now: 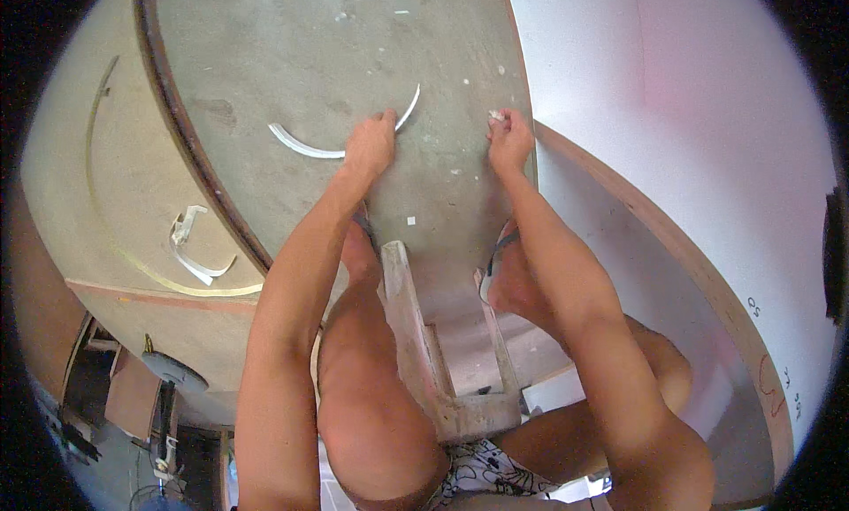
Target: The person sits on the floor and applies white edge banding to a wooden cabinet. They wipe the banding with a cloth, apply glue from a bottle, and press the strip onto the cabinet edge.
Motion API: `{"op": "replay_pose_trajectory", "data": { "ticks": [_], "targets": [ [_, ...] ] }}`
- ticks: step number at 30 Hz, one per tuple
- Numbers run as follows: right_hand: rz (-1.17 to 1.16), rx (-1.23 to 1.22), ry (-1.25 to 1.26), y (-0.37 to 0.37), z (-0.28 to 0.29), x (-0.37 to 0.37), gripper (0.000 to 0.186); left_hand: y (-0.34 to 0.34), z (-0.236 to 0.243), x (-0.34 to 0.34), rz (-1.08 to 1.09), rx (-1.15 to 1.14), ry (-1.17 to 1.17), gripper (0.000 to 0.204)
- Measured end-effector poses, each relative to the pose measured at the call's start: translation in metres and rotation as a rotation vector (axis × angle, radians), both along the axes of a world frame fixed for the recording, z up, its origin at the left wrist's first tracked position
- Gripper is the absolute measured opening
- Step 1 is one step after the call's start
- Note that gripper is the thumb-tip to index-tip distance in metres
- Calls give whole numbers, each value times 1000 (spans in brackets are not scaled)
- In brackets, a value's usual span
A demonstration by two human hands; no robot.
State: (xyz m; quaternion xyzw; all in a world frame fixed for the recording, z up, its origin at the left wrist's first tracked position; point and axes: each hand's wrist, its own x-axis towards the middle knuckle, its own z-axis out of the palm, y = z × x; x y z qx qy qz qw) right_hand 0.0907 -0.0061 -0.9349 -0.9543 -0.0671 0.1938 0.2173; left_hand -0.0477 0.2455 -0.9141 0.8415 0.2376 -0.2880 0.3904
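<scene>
My left hand (370, 145) is closed around the middle of a thin white curved strip (305, 148). One end of the strip sticks out to the left of my fingers, the other points up and to the right. Just inside the right edge of a grey-green curved board (292, 51), my right hand (511, 143) pinches a small off-white crumpled piece (496, 116). What that piece is, I cannot make out. A gap of bare board separates the two hands.
A small white square (411, 220) lies on the board near my feet. Left of a dark rim sits a bundle of white scraps (187, 231). A worn wooden frame (482, 418) stands between my legs. At right, a wooden edge (654, 212) borders a white wall (707, 113).
</scene>
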Motion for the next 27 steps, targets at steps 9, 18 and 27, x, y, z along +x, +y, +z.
{"op": "replay_pose_trajectory", "data": {
  "ticks": [9,18,27],
  "targets": [
    [-294,115,482,161,106,-107,28,90,189,-78,790,211,-69,33],
    [659,667,599,307,337,-151,58,137,434,-308,1263,671,-356,33],
    [1049,626,649,177,561,-192,52,23,588,-251,414,-387,-328,24]
  ]
}}
